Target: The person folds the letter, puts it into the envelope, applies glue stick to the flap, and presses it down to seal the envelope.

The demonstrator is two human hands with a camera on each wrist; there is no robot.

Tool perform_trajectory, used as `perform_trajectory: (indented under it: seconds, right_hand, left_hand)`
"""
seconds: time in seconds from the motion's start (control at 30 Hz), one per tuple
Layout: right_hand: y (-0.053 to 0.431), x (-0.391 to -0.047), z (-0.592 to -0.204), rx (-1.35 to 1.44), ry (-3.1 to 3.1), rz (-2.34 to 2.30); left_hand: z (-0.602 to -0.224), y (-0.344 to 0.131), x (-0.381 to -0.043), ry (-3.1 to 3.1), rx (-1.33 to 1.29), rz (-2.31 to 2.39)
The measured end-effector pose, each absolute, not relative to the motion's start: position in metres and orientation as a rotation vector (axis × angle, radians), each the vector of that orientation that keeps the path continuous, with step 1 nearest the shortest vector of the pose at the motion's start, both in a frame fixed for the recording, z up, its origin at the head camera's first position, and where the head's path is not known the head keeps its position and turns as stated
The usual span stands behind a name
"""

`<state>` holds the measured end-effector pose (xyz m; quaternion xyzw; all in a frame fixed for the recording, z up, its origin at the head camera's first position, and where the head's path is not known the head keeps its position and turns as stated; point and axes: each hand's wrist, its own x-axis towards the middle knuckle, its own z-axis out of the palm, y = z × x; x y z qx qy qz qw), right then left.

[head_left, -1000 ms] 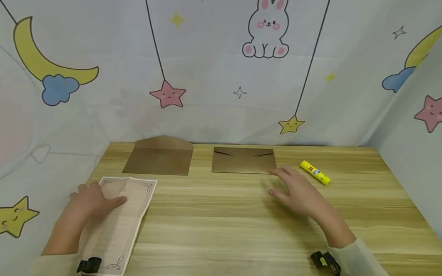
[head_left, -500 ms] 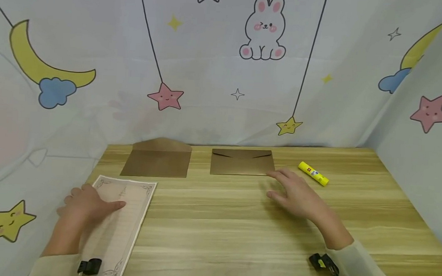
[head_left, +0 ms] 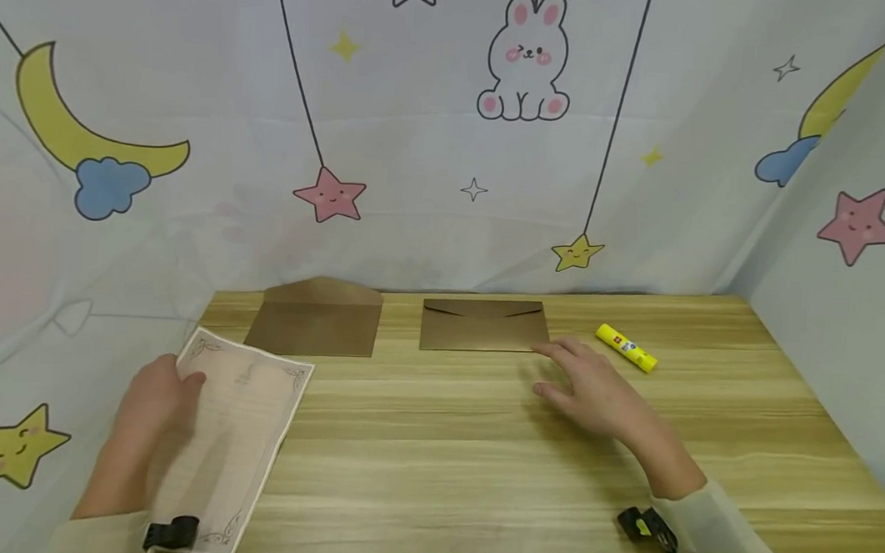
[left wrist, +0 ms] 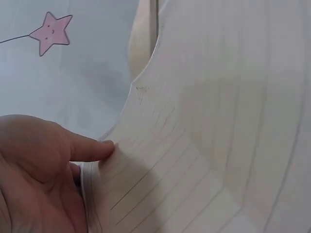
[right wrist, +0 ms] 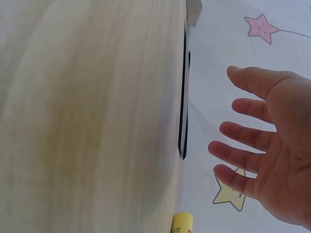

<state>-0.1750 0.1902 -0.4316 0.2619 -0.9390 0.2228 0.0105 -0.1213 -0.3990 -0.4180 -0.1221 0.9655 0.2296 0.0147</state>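
My left hand (head_left: pixel 152 407) pinches the left edge of a sheet of lined letter paper (head_left: pixel 243 416) with an ornamental border. In the left wrist view the thumb lies over the paper (left wrist: pixel 160 170) and the other fingers are behind it. The sheet's far left corner is raised off the table. My right hand (head_left: pixel 594 393) hovers with spread, relaxed fingers, holding nothing; the right wrist view shows the bare palm (right wrist: pixel 286 160). Just beyond its fingertips lies a brown envelope (head_left: pixel 485 329) with its flap folded down. A yellow glue stick (head_left: pixel 626 348) lies near it on the right.
A second brown envelope (head_left: pixel 315 328), flap unfolded, lies at the back left of the wooden table (head_left: pixel 432 468). White fabric (head_left: pixel 420 125) printed with stars and a rabbit hangs behind the table and along both sides.
The left hand has shifted from lying over the paper to pinching its left edge, and that side has lifted. The right hand stays nearly still. The head view has tilted slightly.
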Motion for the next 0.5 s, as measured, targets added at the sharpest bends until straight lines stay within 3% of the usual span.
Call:
perform_trajectory:
  seconds: [0.5]
  right_hand:
    - [0.185,-0.179,-0.429,0.813,-2.907,0.725]
  left_hand:
    - [-0.389,-0.362,-0.124,2.828,-0.314,1.177]
